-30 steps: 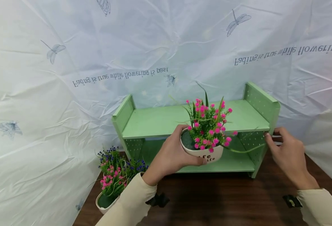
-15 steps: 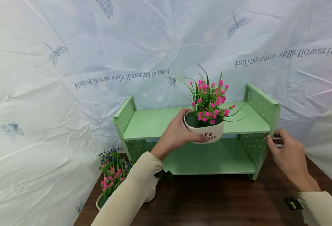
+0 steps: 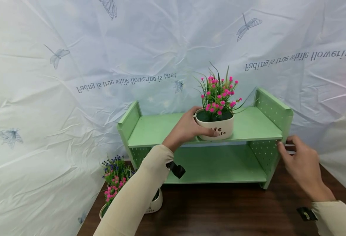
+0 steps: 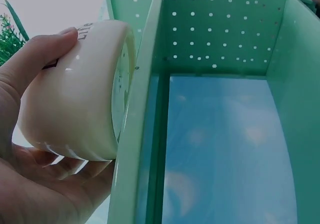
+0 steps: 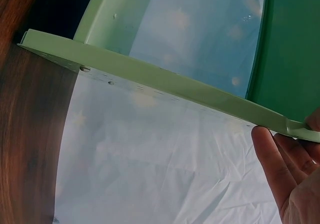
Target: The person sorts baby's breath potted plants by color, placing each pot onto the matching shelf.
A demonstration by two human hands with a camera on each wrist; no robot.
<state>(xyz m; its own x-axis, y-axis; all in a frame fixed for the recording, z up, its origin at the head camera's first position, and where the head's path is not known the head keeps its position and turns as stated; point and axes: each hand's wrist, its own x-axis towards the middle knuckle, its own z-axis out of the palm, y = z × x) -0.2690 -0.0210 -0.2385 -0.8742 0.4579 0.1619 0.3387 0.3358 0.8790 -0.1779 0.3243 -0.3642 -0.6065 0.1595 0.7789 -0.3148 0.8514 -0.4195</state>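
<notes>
My left hand grips a cream flowerpot by its left side, with the thumb across the lettered front. Pink artificial flowers and grass blades rise from it, upright. The pot stands at the front part of the top board of a green two-tier shelf. In the left wrist view the pot's base is close against the board's edge; whether it fully rests there I cannot tell. My right hand pinches the front edge of the shelf's right side panel between thumb and fingers.
More potted flowers, blue and pink, stand on the dark wooden table left of the shelf, partly behind my left sleeve. One further cream pot is half hidden there. A printed white cloth hangs behind the shelf.
My left hand has raised the flowerpot from in front of the shelf's opening and moved it back over the top board. The right hand has stayed on the side panel.
</notes>
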